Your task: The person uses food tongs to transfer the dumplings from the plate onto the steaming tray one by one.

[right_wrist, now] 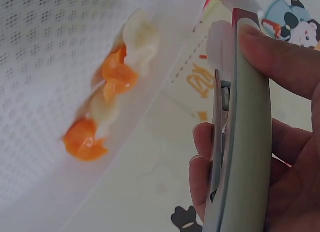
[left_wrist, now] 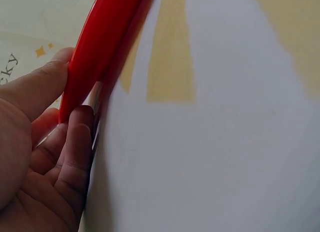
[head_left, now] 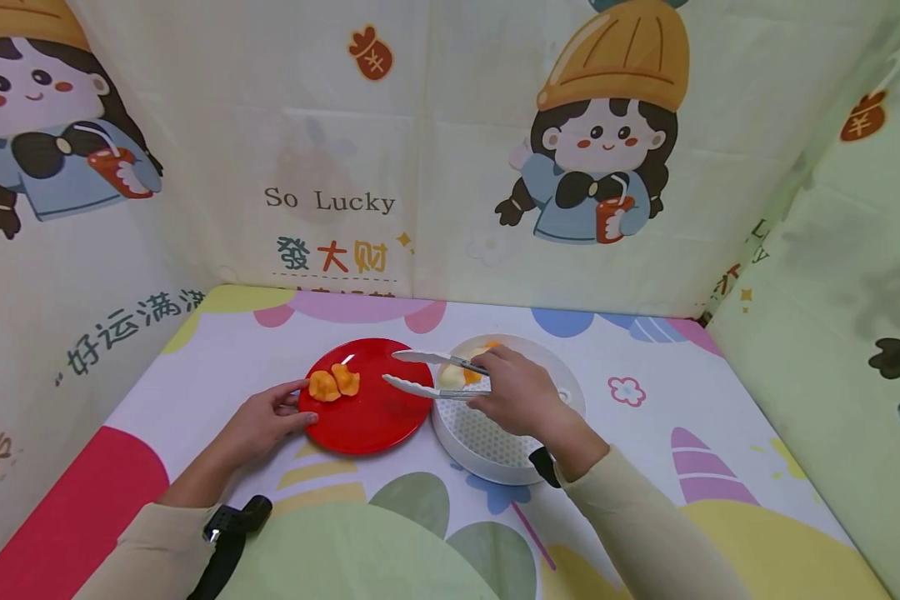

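Tongs (right_wrist: 247, 127) clasped within right grip (head_left: 516, 392), red plate (head_left: 375, 421) pinched in left grip (head_left: 268, 419)

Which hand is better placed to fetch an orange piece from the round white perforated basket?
Probably the right hand: it holds white-tipped tongs close to the orange pieces in the basket. The left hand grips the round red plate by its rim.

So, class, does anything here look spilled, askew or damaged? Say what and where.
Nothing stands out: two orange pieces lie on the red plate, others sit with pale pieces in the white perforated basket, and the right hand holds the tongs.
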`<state>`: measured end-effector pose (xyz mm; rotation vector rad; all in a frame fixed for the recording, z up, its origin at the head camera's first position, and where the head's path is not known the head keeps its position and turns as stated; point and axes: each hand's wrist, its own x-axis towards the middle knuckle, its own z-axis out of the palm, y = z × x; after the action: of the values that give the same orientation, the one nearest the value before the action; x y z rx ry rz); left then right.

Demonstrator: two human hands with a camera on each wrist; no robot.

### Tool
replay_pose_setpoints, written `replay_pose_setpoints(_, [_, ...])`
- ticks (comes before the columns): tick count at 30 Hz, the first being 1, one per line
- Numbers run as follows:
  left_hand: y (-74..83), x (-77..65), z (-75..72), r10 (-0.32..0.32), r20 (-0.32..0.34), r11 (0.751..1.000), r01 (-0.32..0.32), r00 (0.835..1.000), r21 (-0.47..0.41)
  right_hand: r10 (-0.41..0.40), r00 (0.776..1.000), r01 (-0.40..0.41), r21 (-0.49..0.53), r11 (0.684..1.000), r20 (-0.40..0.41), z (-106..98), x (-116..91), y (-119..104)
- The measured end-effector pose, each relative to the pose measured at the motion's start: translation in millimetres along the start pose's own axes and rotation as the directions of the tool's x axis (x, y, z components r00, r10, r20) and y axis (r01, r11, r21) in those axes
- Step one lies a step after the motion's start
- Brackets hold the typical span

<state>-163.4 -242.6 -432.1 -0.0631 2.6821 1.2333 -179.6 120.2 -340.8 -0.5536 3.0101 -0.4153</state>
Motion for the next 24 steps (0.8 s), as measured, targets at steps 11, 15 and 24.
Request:
replay_pose_setpoints(11, [1.2, -2.1, 2.2, -0.016, -0.003, 1.0, 0.016, 1.0, 0.005, -0.046, 0.998, 0.045, 0.008, 0.999, 0.053, 11.3, 16.2, -21.6])
replay_pose_setpoints(15, [-0.8, -1.4, 3.5, -0.017, -0.003, 1.0, 0.017, 1.0, 0.002, -0.039, 0.997, 0.038, 0.018, 0.999, 0.074, 15.4, 21.7, -28.0])
replay_pose_setpoints(24, [0.3, -1.9, 2.4, -0.014, -0.003, 1.0, 0.014, 1.0, 0.003, -0.049, 0.994, 0.047, 0.017, 0.999, 0.101, 20.1, 32.1, -39.0])
